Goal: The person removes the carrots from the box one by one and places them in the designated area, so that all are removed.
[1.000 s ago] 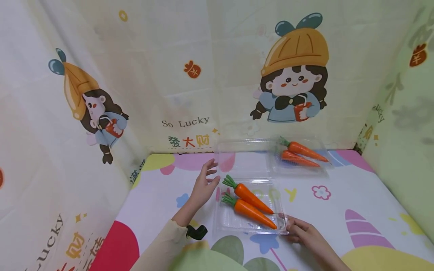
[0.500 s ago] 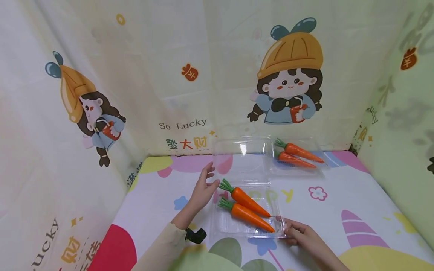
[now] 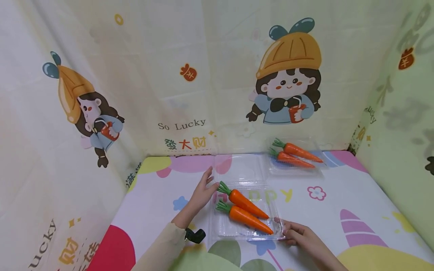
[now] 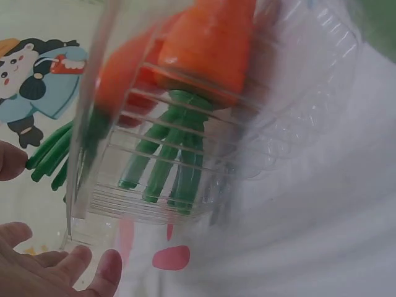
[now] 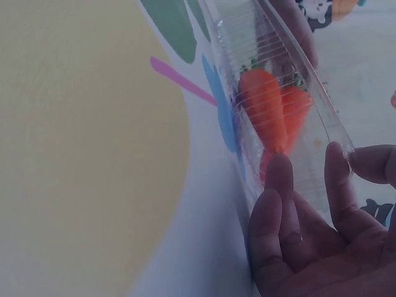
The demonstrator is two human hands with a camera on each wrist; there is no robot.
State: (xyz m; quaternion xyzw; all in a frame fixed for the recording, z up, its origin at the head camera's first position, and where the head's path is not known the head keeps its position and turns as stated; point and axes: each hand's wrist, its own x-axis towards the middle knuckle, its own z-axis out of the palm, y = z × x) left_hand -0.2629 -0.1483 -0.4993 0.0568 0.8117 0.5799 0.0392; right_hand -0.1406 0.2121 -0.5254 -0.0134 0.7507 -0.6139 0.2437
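Note:
In the head view two orange carrots with green tops, an upper carrot (image 3: 250,203) and a lower carrot (image 3: 249,219), lie slanting in a clear plastic clamshell box (image 3: 225,234). Its clear lid (image 3: 244,169) is folded back away from the person. My right hand (image 3: 301,235) pinches the box's front right corner, thumb and forefinger on the rim (image 5: 334,127) in the right wrist view. At the box's left edge my left hand (image 3: 202,192) has its fingers extended, its thumb (image 4: 12,161) right at the upper carrot's green top (image 4: 52,154).
Behind to the right stands another clear plastic box (image 3: 295,172) with two carrots (image 3: 301,152) in it. A patterned cloth (image 3: 162,226) covers the table, and printed cloth walls (image 3: 190,98) enclose the back and sides.
The front box, its carrots and both hands have shifted slightly nearer the person. The glare on the clear lid is gone, and its far edge sits lower in view. The right hand's pinch stays the same.

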